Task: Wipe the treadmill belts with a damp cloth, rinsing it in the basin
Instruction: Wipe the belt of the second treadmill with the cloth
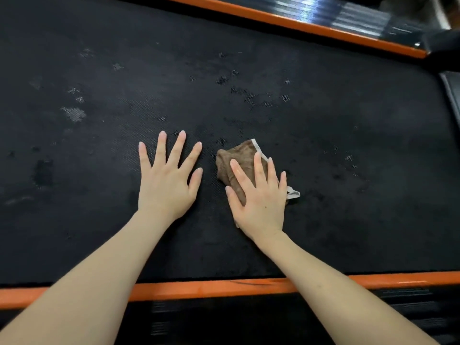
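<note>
A black textured treadmill belt (224,70) fills most of the view, with pale and dark wet patches scattered over it. A bunched brown cloth (239,158) with a light trim lies on the belt near the middle. My right hand (258,195) presses flat on the cloth's near part, fingers spread over it. My left hand (166,180) rests flat on the bare belt just left of the cloth, fingers apart and holding nothing. No basin is in view.
An orange side rail (199,288) runs along the belt's near edge, with a dark ribbed foot rail (249,319) below it. A second orange rail (298,24) borders the far edge, with a shiny ribbed strip behind it. A black end cover (451,90) sits at the right.
</note>
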`<state>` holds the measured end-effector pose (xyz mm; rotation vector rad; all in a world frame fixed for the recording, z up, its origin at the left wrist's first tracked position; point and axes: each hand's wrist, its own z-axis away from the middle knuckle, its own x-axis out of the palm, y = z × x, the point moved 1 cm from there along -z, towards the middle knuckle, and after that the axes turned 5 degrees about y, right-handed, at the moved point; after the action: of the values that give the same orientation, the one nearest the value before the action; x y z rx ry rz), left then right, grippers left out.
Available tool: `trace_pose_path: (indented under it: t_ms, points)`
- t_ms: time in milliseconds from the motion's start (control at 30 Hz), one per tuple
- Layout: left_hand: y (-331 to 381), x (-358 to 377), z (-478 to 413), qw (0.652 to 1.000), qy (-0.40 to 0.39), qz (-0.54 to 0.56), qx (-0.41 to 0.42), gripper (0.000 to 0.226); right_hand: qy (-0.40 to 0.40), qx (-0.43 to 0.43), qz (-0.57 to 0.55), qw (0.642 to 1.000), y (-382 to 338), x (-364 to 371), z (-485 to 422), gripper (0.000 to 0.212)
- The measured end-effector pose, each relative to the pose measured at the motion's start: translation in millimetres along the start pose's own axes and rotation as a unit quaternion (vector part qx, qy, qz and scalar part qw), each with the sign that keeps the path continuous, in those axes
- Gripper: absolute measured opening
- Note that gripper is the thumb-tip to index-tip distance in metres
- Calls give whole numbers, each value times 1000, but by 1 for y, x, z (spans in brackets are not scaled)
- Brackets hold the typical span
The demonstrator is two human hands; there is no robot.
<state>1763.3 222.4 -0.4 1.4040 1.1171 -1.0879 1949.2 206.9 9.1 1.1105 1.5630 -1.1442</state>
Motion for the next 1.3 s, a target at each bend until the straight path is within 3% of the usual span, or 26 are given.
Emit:
trace_pose_path:
  t_ms: [233, 467, 633, 767, 900, 1100, 1300]
  points:
    - [13, -7, 5, 999, 6, -7, -36, 59, 6, -3, 11, 1000, 1, 1, 1, 60]
    - [70, -5, 32, 994, 102, 29, -35, 50, 86, -100, -64, 989, 50, -16, -11, 25]
    - [131, 8, 18, 997, 64, 38, -2, 45, 153, 79, 20, 985, 188, -53, 14, 32]
    - [187, 15, -9, 999, 34, 33, 20, 48, 82, 153, 133, 976, 285, -85, 23, 50]
    - [246, 22, -43, 998, 25, 31, 52, 50, -31, 33, 86, 995, 300, -82, 19, 77]
    - [303, 50, -76, 998, -16, 18, 54, 53, -4, 53, -35, 998, 324, -85, 35, 43]
    - [301, 57, -76, 998, 6, 30, 49, 54, 16, 145, -12, 989, 375, -109, 84, 45]
